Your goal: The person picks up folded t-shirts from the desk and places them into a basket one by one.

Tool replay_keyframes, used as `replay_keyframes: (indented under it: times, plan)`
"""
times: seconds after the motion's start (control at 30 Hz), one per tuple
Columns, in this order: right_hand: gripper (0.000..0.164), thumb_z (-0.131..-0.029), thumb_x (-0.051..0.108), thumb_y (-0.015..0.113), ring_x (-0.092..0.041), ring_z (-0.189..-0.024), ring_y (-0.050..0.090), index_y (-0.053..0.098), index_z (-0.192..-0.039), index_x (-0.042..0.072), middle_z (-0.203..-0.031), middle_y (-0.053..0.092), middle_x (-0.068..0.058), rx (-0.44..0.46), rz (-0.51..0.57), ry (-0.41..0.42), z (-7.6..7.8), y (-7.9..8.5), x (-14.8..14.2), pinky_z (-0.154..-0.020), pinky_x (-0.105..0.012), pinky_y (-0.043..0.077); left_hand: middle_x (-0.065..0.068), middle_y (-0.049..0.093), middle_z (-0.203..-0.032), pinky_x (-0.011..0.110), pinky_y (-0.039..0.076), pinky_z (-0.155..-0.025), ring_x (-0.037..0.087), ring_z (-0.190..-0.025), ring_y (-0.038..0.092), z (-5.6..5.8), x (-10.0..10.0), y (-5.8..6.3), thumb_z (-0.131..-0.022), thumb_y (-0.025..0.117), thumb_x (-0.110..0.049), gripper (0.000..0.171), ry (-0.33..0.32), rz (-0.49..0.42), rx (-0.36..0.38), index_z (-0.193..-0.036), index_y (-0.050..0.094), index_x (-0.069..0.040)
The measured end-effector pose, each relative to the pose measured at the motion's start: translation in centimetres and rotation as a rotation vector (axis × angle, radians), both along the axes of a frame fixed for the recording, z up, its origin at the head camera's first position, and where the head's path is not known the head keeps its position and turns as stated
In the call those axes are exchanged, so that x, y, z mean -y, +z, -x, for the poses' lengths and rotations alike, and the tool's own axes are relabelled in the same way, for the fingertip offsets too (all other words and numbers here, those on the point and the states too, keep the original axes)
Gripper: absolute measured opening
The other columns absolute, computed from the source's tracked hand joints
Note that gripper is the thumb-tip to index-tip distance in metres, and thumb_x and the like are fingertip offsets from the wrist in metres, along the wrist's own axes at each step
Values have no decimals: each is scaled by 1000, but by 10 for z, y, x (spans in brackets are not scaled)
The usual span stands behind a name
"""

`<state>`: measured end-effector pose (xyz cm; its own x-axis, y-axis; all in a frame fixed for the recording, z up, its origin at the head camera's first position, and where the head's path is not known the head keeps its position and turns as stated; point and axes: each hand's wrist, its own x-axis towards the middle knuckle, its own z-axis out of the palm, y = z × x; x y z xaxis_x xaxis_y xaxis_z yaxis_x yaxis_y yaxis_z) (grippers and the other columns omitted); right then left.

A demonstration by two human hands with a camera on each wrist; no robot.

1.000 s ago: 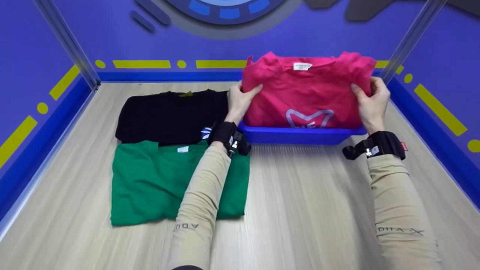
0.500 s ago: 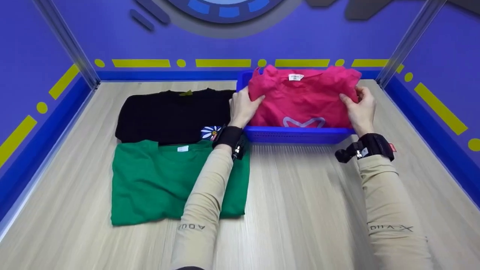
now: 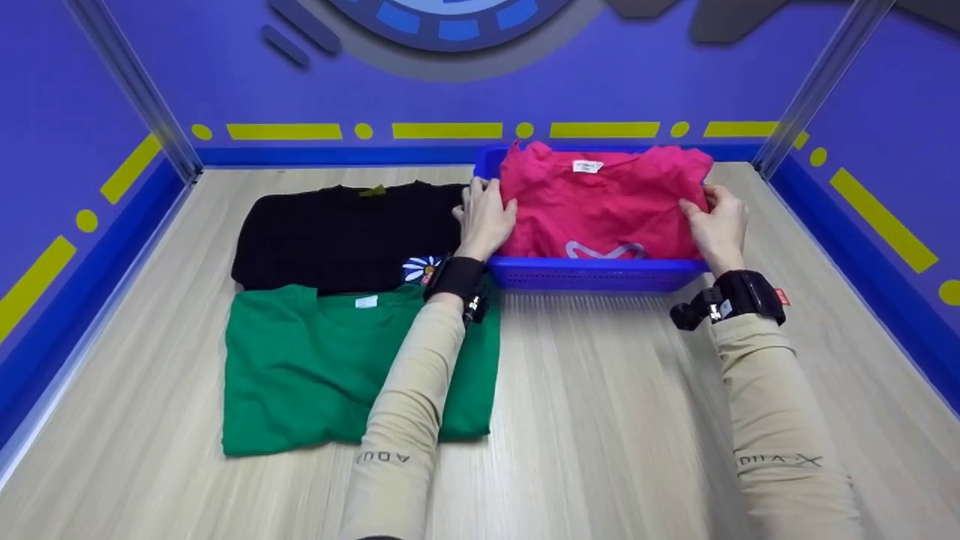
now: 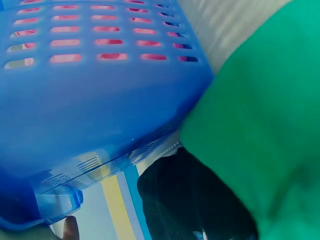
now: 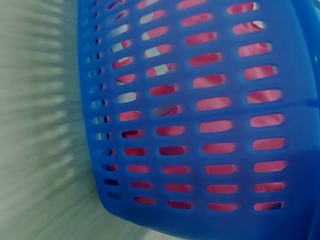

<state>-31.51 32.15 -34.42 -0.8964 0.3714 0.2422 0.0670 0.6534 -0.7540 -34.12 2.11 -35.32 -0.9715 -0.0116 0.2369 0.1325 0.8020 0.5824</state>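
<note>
A pink T-shirt with a white neck label and a pale outline print sits in a blue plastic basket, its shoulders rising above the back rim. At the basket's left end, my left hand has its fingers spread over the rim and its thumb against the shirt's left edge. My right hand pinches the shirt's right edge, thumb in front and fingers behind. Pink cloth shows through the slotted basket wall in the right wrist view. A fingertip shows beside the basket's rim in the left wrist view.
Left of the basket lies a folded black T-shirt with a flower print. In front of it is a folded green T-shirt, partly under my left forearm. Blue panels wall the wooden table at the back and sides.
Both hands have lowered the pink T-shirt into the basket and shifted slightly left with it. My left hand has moved off the shirt's front to its edge. The black and green T-shirts stay put.
</note>
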Motion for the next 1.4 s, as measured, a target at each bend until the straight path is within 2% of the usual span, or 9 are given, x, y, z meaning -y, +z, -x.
replay_keyframes:
  times: [0.13, 0.3, 0.4, 0.57, 0.83, 1.0, 1.2, 1.3, 1.4]
  plan:
    - [40, -90, 16, 55, -30, -117, 52, 53, -125, -1, -122, 58, -22, 5, -68, 24, -1, 0, 0, -99, -39, 40, 6, 49, -131, 50, 33, -96, 24, -120, 42, 0, -1, 0, -92, 49, -25, 43, 7, 2, -3, -133, 43, -9]
    - [42, -89, 10, 52, -35, -124, 45, 48, -129, -2, -128, 50, -24, 9, -180, 49, -2, -2, 2, -105, -43, 35, 5, 40, -144, 50, 32, -102, 23, -131, 34, -1, -1, 0, -93, 49, -17, 54, -15, -83, 9, -142, 29, -10]
    - [48, -88, 8, 51, -37, -128, 39, 42, -133, -4, -133, 43, -26, 24, -196, 51, -3, -2, 2, -108, -44, 30, 4, 40, -144, 49, 33, -103, 22, -134, 31, -1, 0, -1, -92, 49, -17, 52, -29, -104, 8, -141, 32, -11]
    - [48, -86, 5, 48, -39, -124, 43, 42, -133, -5, -129, 47, -29, 28, -184, 55, -4, -3, 2, -106, -46, 33, 4, 50, -135, 46, 35, -104, 21, -132, 36, -1, 1, -1, -92, 49, -17, 40, -43, -103, -29, -132, 46, -11]
    - [34, -87, 1, 43, -29, -103, 61, 56, -118, -2, -111, 65, -19, -182, -99, 22, -2, -6, 7, -91, -35, 47, 4, 64, -111, 34, 36, -104, 22, -116, 52, -2, -1, -2, -90, 49, -12, 23, -21, -72, -179, -110, 60, -11]
    - [30, -88, 3, 44, -15, -87, 64, 58, -115, 4, -98, 70, -13, -307, -76, 7, -1, -7, 9, -75, -15, 46, 2, 66, -106, 32, 48, -86, 20, -103, 59, -4, -2, 0, -89, 49, -11, 22, -39, -73, -227, -107, 61, -11]
    - [25, -88, 2, 45, 10, -64, 51, 61, -108, 2, -86, 70, -14, -398, -111, 69, -6, -7, 14, -61, -8, 37, 3, 66, -99, 34, 52, -70, 21, -90, 64, -13, -2, 6, -91, 47, -14, 22, -134, 13, -208, -108, 59, -11]
    - [24, -87, 3, 48, 0, -67, 59, 61, -106, 2, -85, 70, -14, -390, -162, 101, -10, -4, 23, -63, -13, 42, 2, 66, -98, 34, 52, -70, 20, -88, 63, -21, -1, 9, -90, 47, -15, 22, -206, 29, -211, -109, 59, -11]
    - [23, -86, 4, 51, -21, -76, 65, 60, -106, -1, -90, 69, -17, -350, -194, 163, -17, -1, 36, -70, -27, 50, 3, 67, -100, 32, 52, -74, 19, -91, 63, -33, 6, 11, -90, 48, -15, 22, -288, 3, -219, -109, 58, -10]
